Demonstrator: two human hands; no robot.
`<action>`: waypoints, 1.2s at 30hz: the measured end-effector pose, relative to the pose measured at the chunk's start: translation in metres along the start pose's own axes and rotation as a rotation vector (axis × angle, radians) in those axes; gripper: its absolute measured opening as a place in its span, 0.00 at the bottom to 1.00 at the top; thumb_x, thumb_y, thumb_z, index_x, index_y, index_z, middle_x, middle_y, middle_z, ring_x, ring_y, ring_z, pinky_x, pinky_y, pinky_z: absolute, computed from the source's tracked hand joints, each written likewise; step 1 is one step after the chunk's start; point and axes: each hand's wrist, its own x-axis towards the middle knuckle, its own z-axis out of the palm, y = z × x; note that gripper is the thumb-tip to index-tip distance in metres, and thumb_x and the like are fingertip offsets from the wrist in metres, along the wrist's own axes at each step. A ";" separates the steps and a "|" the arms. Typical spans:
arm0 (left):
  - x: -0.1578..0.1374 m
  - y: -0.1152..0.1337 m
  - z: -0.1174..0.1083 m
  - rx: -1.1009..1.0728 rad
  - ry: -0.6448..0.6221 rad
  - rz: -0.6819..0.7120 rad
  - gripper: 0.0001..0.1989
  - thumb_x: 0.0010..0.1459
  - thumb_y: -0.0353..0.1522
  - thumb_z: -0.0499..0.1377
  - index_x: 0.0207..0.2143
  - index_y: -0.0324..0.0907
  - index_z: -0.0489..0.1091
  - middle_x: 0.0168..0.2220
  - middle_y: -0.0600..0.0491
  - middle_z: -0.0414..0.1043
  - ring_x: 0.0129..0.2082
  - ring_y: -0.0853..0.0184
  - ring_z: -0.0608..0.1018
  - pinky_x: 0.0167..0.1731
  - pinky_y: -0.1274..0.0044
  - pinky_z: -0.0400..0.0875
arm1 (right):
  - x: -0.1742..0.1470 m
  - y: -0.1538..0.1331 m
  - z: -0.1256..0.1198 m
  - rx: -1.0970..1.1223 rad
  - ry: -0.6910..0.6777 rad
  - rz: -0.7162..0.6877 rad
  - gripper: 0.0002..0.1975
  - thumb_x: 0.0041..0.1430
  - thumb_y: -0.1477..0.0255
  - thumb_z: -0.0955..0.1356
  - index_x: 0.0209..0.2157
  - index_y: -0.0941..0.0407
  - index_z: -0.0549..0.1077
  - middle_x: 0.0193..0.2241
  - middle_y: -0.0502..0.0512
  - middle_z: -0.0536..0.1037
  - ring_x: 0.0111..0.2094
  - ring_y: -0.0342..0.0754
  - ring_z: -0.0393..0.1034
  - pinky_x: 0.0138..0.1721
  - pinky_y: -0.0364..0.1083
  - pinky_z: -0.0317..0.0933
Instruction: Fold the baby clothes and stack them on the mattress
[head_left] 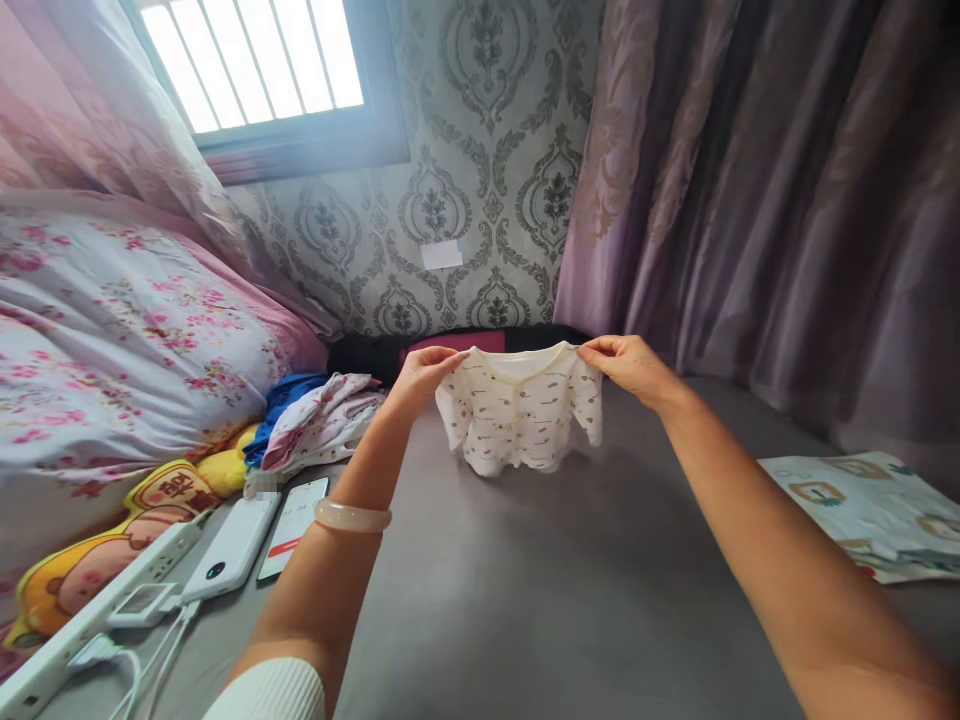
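Note:
A small white baby shirt [517,420] with a tiny print and a pale yellow neckline hangs upright between my hands, its front facing me. My left hand [427,378] pinches it at one shoulder, and my right hand [628,368] pinches the opposite shoulder. Both sleeves droop at the sides. Its hem hangs close to the grey bed sheet [540,590]; whether it touches, I cannot tell. A pale bangle [352,516] circles my left forearm.
Crumpled clothes [322,415] lie left of my left hand. Nearer are a phone [296,515], a white power bank [234,545], a power strip [97,625] with cables, and a yellow plush toy [97,570]. A folded printed cloth [870,505] lies right; curtains [750,200] hang behind.

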 end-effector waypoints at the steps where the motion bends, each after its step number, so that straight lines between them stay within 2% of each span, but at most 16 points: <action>1: 0.000 0.000 0.001 -0.018 0.013 0.008 0.20 0.43 0.45 0.66 0.30 0.37 0.75 0.26 0.53 0.74 0.25 0.71 0.71 0.26 0.79 0.61 | 0.001 0.002 0.001 -0.024 0.012 -0.014 0.22 0.44 0.52 0.71 0.29 0.58 0.76 0.27 0.54 0.78 0.28 0.45 0.68 0.31 0.44 0.62; 8: 0.007 -0.009 0.007 -0.058 0.096 0.028 0.21 0.43 0.47 0.65 0.31 0.39 0.71 0.24 0.56 0.70 0.22 0.73 0.69 0.23 0.80 0.60 | 0.009 0.016 0.010 -0.235 0.142 -0.108 0.16 0.53 0.58 0.66 0.32 0.57 0.76 0.29 0.54 0.78 0.30 0.47 0.69 0.32 0.45 0.61; 14: 0.011 -0.017 0.011 -0.028 0.165 0.087 0.19 0.46 0.47 0.61 0.30 0.41 0.67 0.21 0.60 0.65 0.20 0.75 0.64 0.21 0.81 0.55 | 0.007 0.007 0.020 -0.379 0.188 -0.155 0.16 0.57 0.61 0.63 0.34 0.57 0.75 0.27 0.53 0.77 0.27 0.45 0.67 0.32 0.45 0.59; 22: 0.005 -0.019 0.004 0.146 0.260 0.186 0.17 0.51 0.46 0.57 0.34 0.41 0.69 0.21 0.59 0.63 0.22 0.73 0.65 0.23 0.81 0.57 | -0.002 0.000 0.026 -0.492 0.249 -0.355 0.16 0.62 0.61 0.60 0.35 0.55 0.74 0.34 0.57 0.76 0.36 0.49 0.68 0.39 0.46 0.60; 26: -0.006 -0.013 -0.001 0.269 0.296 0.265 0.15 0.54 0.44 0.57 0.35 0.41 0.72 0.25 0.57 0.67 0.27 0.71 0.68 0.28 0.81 0.60 | -0.013 -0.005 0.026 -0.577 0.248 -0.432 0.17 0.65 0.62 0.58 0.36 0.55 0.74 0.34 0.57 0.73 0.37 0.50 0.68 0.41 0.46 0.59; 31: -0.033 0.004 -0.008 0.449 0.329 0.385 0.13 0.57 0.41 0.56 0.36 0.42 0.74 0.34 0.53 0.71 0.35 0.68 0.70 0.37 0.79 0.63 | -0.038 -0.018 0.022 -0.687 0.201 -0.427 0.18 0.66 0.60 0.57 0.40 0.54 0.74 0.37 0.57 0.71 0.37 0.50 0.68 0.39 0.46 0.59; 36: -0.074 0.029 -0.013 0.553 0.324 0.478 0.11 0.59 0.39 0.56 0.37 0.44 0.75 0.30 0.54 0.67 0.31 0.70 0.68 0.34 0.79 0.62 | -0.072 -0.041 0.014 -0.699 0.135 -0.458 0.19 0.67 0.59 0.56 0.42 0.52 0.73 0.38 0.56 0.71 0.39 0.50 0.68 0.39 0.47 0.60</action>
